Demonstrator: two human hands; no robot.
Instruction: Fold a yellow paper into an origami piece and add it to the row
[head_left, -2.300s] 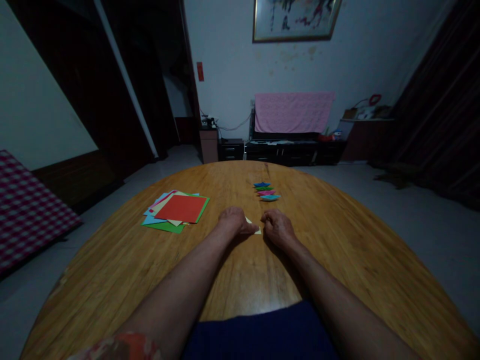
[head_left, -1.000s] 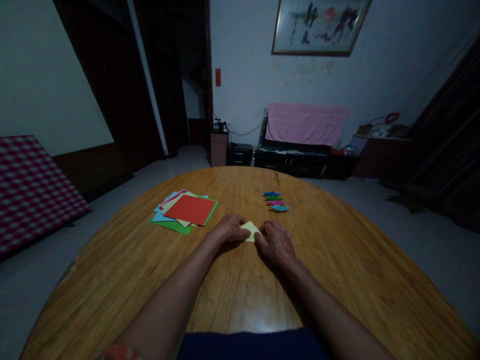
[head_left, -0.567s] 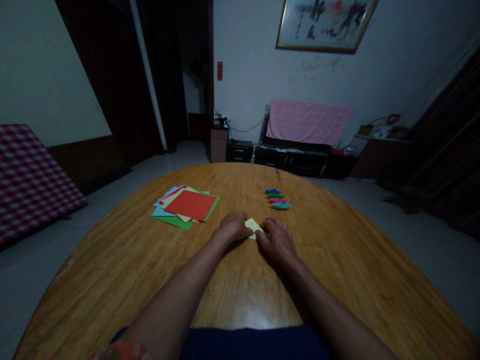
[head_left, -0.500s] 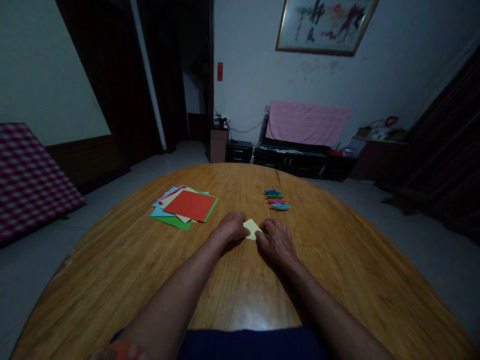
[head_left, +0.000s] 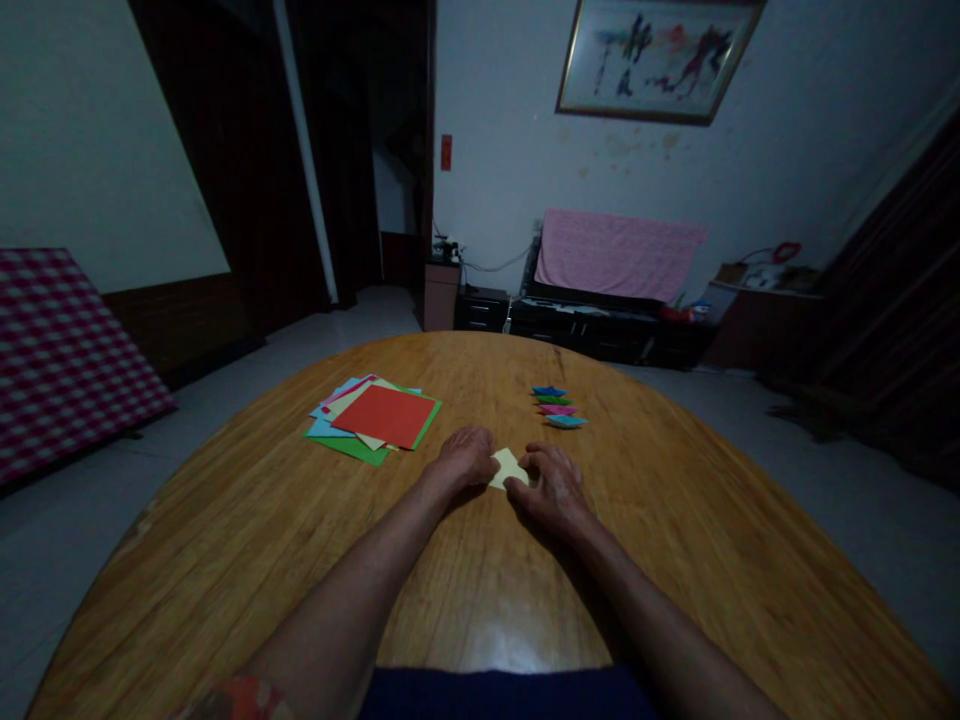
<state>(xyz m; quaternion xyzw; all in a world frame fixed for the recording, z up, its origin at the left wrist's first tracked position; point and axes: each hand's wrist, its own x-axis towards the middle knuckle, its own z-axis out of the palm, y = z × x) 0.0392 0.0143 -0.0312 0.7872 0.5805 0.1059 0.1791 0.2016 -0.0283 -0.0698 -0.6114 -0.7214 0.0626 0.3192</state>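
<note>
A small folded piece of pale yellow paper [head_left: 508, 469] lies on the wooden table between my two hands. My left hand [head_left: 468, 458] grips its left corner, fingers curled and partly hidden behind the thumb. On the opposite side, my right hand [head_left: 552, 482] pinches the right edge, thumb in front and fingers behind. Beyond my right hand, several small folded paper boats stand in a column: a dark blue boat [head_left: 549, 391], a green one, a pink boat [head_left: 558, 410] and a light blue boat [head_left: 566, 422] nearest me.
Left of my hands lies a fanned stack of coloured paper sheets, with a red sheet [head_left: 387, 416] on top. The round wooden table [head_left: 270, 540] reaches to my lap. Farther off are a low black cabinet [head_left: 585, 325] and a pink cloth [head_left: 619, 254].
The view has tilted slightly, so everything sits a little lower. My right thumb has shifted a little leftward along the paper's near edge; both hands keep their hold on it.
</note>
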